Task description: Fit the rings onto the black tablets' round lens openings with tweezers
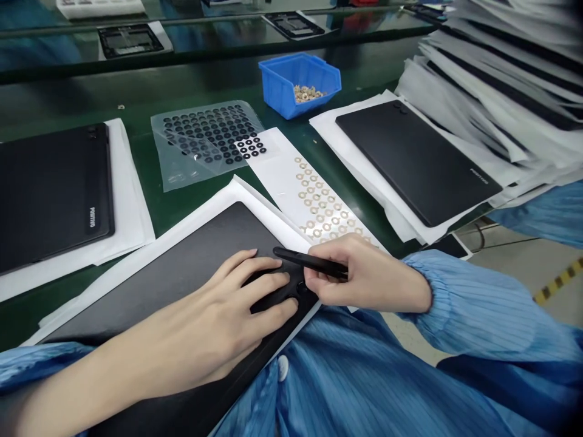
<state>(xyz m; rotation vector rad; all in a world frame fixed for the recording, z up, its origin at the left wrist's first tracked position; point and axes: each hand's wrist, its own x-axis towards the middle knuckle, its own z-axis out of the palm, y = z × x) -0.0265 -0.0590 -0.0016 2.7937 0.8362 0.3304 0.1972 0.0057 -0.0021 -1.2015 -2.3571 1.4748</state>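
Left hand (218, 303) lies spread flat on the back of a dark tablet (159, 291), fingers slightly apart over the camera bump, right hand (350, 273) just beside it, pinching slim black tweezers (310, 262) with the tip near the bump. Hands close, not clearly touching. Tablet sits on a white foam sheet (136, 255), at the bench edge by the person's body. Can't tell if anything is fitted on the bump yet, hands and tool hide it. Two more tablets lie on white sheets, one to the left (50, 194), one to the right (414, 161), fitted or not too small to tell. Left to use: many gold rings on a white backing strip (314, 194), many black rings on a clear plastic sheet (207, 142), loose gold rings (310, 93) in a blue plastic bin (296, 82). Green bench mat (191, 79) underneath, white sheets stacked upper right (501, 79), yellow-black floor tape (558, 279) lower right, blue striped smock sleeve (478, 309)
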